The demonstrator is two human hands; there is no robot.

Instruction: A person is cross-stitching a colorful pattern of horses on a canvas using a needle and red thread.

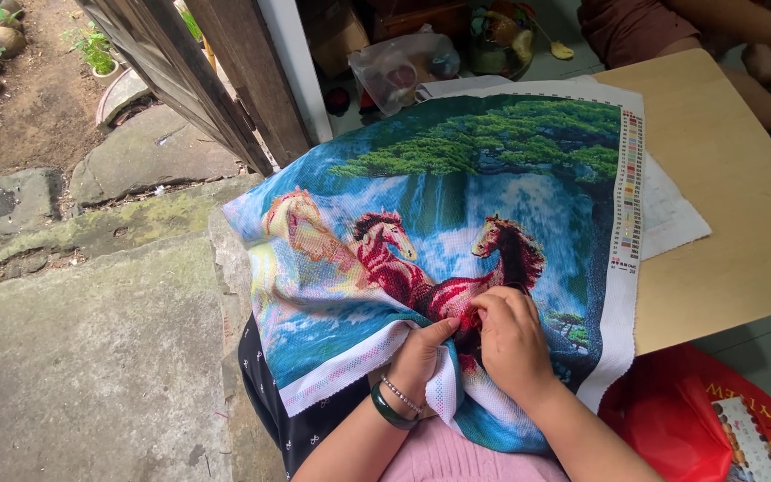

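my left hand (419, 355) gripped the folded edge of the horse cross-stitch canvas (457, 223) while my right hand (510, 339) pinched at its red stitches.

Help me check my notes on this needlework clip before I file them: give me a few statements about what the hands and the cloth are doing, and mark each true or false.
1. The right hand rests on top of the embroidered cloth, fingers pinched at the dark red horse. True.
2. The left hand lies flat on the wooden table. False: it grips the folded lower edge of the cloth, thumb on top.
3. The left wrist wears a green bangle and a bead bracelet. True.
4. The cloth shows only one horse. False: several horses, under a green tree.
5. A red plastic bag lies on the floor at lower right. True.
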